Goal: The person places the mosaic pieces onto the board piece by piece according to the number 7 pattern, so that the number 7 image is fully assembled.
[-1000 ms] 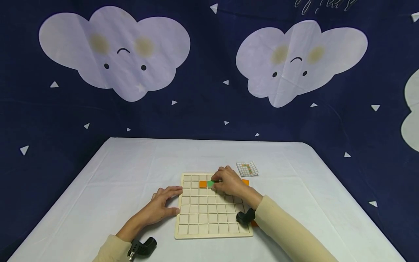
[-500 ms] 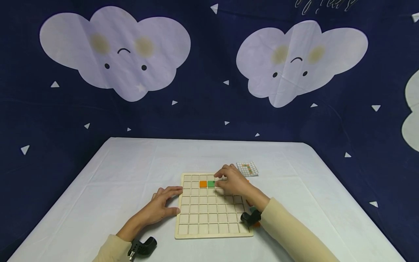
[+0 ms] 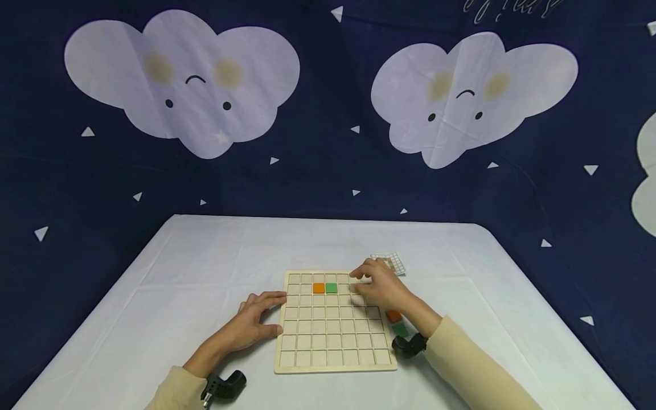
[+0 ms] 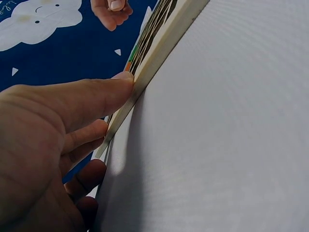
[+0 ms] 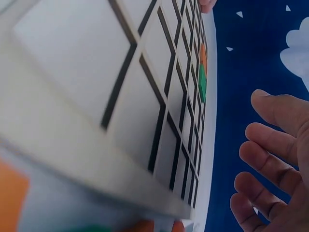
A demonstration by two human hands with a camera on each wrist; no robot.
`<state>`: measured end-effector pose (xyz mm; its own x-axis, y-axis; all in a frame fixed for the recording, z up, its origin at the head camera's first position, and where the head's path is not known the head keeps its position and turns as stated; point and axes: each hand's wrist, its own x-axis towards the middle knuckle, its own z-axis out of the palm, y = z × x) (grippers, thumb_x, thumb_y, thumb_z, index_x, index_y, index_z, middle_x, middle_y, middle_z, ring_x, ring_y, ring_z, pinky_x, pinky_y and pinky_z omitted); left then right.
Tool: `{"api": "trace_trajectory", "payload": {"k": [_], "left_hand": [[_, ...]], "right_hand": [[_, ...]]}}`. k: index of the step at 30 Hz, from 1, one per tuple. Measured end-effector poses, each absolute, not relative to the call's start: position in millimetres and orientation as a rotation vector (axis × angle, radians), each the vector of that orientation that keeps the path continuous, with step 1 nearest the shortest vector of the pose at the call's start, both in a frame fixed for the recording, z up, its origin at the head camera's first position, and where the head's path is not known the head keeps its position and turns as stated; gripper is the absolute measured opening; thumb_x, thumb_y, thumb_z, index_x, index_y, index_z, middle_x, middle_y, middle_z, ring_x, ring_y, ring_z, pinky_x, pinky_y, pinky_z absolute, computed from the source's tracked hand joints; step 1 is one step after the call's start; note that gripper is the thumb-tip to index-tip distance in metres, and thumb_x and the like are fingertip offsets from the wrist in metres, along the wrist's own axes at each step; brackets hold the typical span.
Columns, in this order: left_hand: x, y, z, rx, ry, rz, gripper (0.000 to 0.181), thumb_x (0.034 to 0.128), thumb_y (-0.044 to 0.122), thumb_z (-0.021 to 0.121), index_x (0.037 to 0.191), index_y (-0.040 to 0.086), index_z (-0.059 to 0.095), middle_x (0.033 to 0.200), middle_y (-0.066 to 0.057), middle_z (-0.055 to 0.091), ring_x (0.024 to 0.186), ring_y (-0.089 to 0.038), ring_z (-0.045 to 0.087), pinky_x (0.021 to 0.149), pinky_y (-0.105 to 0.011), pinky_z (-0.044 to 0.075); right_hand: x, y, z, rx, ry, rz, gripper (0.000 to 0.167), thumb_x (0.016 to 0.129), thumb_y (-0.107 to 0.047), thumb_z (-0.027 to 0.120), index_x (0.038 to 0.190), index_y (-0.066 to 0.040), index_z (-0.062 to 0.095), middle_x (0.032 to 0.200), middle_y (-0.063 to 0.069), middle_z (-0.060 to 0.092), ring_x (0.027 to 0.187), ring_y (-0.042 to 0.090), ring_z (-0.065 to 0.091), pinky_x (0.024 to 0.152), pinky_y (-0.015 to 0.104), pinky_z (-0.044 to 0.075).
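Along the left edge of the wooden grid board (image 3: 333, 327), the left hand (image 3: 249, 322) rests, fingers extended, probably steadying it. Near the far right corner, the right hand (image 3: 381, 283) hovers empty, fingers loose. Square orange tile (image 3: 319, 288) and green tile (image 3: 331, 288) fill adjoining cells near the far edge; loose tiles (image 3: 393, 316) lie outside the right edge, presumably for reach.

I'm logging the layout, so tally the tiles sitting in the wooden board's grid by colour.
Orange tile: 1
Green tile: 1
Total in the wooden board: 2
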<state>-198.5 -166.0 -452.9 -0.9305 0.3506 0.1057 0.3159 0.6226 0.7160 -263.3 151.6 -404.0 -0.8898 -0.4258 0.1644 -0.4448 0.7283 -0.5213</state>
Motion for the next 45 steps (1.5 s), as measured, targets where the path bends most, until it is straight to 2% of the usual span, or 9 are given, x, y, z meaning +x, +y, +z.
{"api": "trace_trajectory", "payload": {"k": [3,7,11,13,16,18,23,27,45], "left_hand": [[-198.8,-166.2,-453.4,0.574,2.792,1.216,0.06,0.0754,0.025,0.076,0.131,0.014,0.056,0.142,0.0,0.048,0.107,-0.014,0.037,0.091,-0.042,0.022],[-199.3,-166.6,-454.1,0.589,2.798,1.213,0.06,0.0758,0.025,0.076,0.131,0.013,0.056,0.142,0.0,0.048,0.105,-0.014,0.037,0.089,-0.04,0.023],[-199.6,-166.3,-454.2,0.584,2.797,1.213,0.06,0.0756,0.026,0.076,0.131,0.014,0.056,0.141,0.0,0.048,0.104,-0.013,0.037,0.089,-0.039,0.023],[-199.7,-166.2,-454.4,0.578,2.796,1.211,0.06,0.0755,0.026,0.076,0.131,0.014,0.056,0.142,0.001,0.048,0.103,-0.013,0.037,0.088,-0.039,0.023],[-199.9,-166.2,-454.9,0.579,2.797,1.208,0.061,0.0756,0.027,0.076,0.131,0.014,0.056,0.142,0.001,0.048,0.103,-0.013,0.038,0.088,-0.038,0.024],[-200.1,-166.4,-455.2,0.58,2.799,1.206,0.061,0.0756,0.027,0.076,0.131,0.014,0.055,0.142,0.0,0.047,0.103,-0.013,0.038,0.088,-0.037,0.024],[-200.4,-166.3,-455.5,0.571,2.797,1.209,0.061,0.0753,0.027,0.076,0.131,0.015,0.056,0.142,0.001,0.048,0.103,-0.013,0.038,0.089,-0.039,0.023],[-200.2,-166.0,-455.4,0.574,2.795,1.208,0.06,0.0754,0.026,0.076,0.131,0.014,0.056,0.142,0.0,0.048,0.103,-0.013,0.038,0.089,-0.039,0.023],[-200.2,-165.7,-454.9,0.577,2.804,1.208,0.06,0.0754,0.025,0.076,0.131,0.013,0.056,0.142,-0.001,0.048,0.103,-0.013,0.037,0.088,-0.037,0.023]], "right_hand": [[-263.2,157.3,-404.3,0.707,-2.883,0.87,0.028,0.083,-0.026,0.07,0.108,-0.013,0.07,0.1,-0.002,0.062,0.1,0.021,0.052,0.084,0.041,0.043],[-262.1,164.3,-405.5,0.69,-2.87,0.859,0.027,0.083,-0.023,0.071,0.107,-0.012,0.07,0.099,-0.001,0.062,0.097,0.022,0.055,0.1,0.052,0.038],[-259.7,170.7,-405.7,0.655,-2.874,0.854,0.027,0.082,-0.023,0.072,0.107,-0.012,0.07,0.099,-0.002,0.061,0.094,0.021,0.053,0.094,0.046,0.042],[-257.8,173.8,-405.0,0.633,-2.883,0.848,0.028,0.082,-0.025,0.072,0.107,-0.012,0.07,0.1,-0.002,0.061,0.097,0.022,0.051,0.084,0.042,0.044],[-254.8,179.2,-404.6,0.6,-2.897,0.847,0.03,0.082,-0.026,0.072,0.109,-0.012,0.069,0.103,0.0,0.063,0.117,0.029,0.049,0.095,0.049,0.041],[-253.4,182.8,-405.3,0.583,-2.908,0.849,0.029,0.083,-0.026,0.071,0.109,-0.013,0.069,0.104,0.001,0.063,0.12,0.031,0.048,0.097,0.051,0.039],[-252.4,190.8,-410.2,0.543,-2.911,0.821,0.028,0.082,-0.027,0.072,0.107,-0.017,0.07,0.103,-0.002,0.062,0.101,0.021,0.051,0.083,0.04,0.043],[-252.6,197.0,-414.6,0.548,-2.892,0.785,0.028,0.081,-0.027,0.073,0.106,-0.015,0.07,0.101,-0.001,0.062,0.098,0.018,0.051,0.08,0.034,0.042],[-265.6,213.3,-424.0,0.467,-2.918,0.71,0.031,0.08,-0.026,0.073,0.108,-0.012,0.07,0.102,0.001,0.063,0.093,0.019,0.048,0.079,0.035,0.039]]}}
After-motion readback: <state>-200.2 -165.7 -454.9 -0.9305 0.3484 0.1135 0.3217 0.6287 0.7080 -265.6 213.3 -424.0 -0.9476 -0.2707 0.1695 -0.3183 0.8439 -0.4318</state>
